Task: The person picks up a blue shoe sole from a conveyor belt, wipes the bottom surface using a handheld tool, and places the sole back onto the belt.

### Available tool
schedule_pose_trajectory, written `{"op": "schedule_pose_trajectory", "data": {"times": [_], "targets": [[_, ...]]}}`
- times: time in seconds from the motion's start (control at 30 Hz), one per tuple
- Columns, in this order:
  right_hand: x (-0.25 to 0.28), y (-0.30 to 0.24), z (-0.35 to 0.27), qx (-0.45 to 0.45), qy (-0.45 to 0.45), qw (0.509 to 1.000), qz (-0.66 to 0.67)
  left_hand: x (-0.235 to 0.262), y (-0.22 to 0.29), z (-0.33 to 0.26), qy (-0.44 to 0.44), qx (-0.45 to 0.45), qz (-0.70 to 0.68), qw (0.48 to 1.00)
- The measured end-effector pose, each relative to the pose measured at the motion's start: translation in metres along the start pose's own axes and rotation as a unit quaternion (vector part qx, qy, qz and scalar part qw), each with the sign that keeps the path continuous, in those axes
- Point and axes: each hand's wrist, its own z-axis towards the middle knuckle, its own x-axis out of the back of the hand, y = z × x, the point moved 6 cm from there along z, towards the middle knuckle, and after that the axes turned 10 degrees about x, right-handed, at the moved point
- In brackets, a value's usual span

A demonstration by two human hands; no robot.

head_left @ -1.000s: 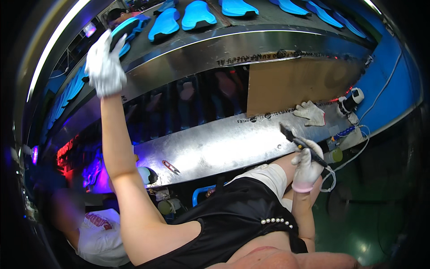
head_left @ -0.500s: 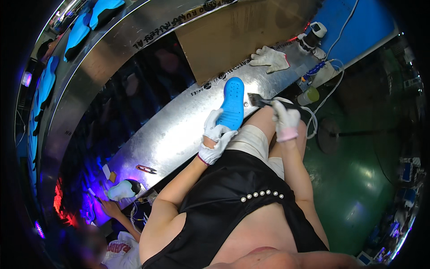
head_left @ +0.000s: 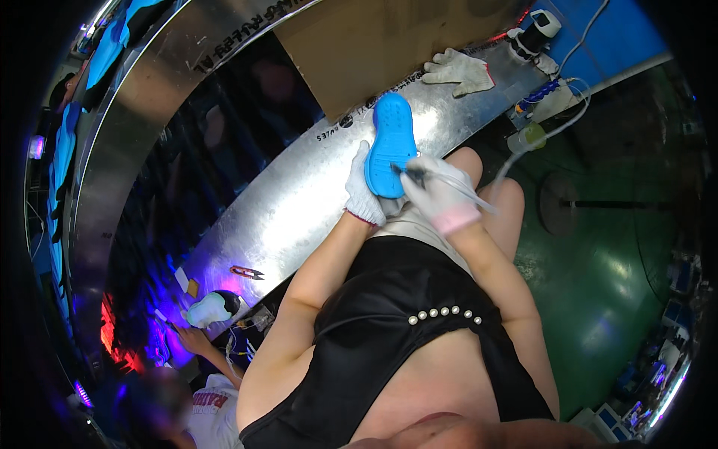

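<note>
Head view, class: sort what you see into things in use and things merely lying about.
In use:
blue shoe sole, held by the left hand
thin tool, in the right hand

Lying about:
spare glove
cardboard sheet
small snips

The workbench [head_left: 299, 202] is bare sheet metal, brushed and shiny, throwing back blurred reflections. The blue shoe sole [head_left: 390, 144] looks like smooth matt foam or rubber. Both the left hand [head_left: 364, 196] and the right hand [head_left: 436, 193] wear white knitted cloth gloves. A spare glove [head_left: 458, 71] of rough knit lies by a matt brown cardboard sheet [head_left: 374, 45]. The floor [head_left: 598, 299] is glossy green.
</note>
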Motion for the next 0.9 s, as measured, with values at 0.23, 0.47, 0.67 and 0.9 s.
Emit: {"op": "schedule_pose_trajectory", "data": {"times": [0.23,0.47,0.67,0.9], "targets": [[0.047,-0.034,0.019,0.190,0.114,0.973,-0.057,-0.060,-0.015,-0.012,-0.038,-0.108,0.024,0.993],[0.057,-0.016,0.016,0.009,0.180,0.968,0.175,-0.055,-0.012,-0.012,-0.137,-0.093,-0.003,0.986],[0.045,-0.088,-0.009,0.228,-0.006,0.972,0.050,-0.069,0.000,-0.012,-0.248,-0.009,0.078,0.966],[0.049,-0.075,-0.015,0.173,0.026,0.983,0.059,-0.087,0.020,-0.020,-0.226,0.026,0.118,0.967]]}}
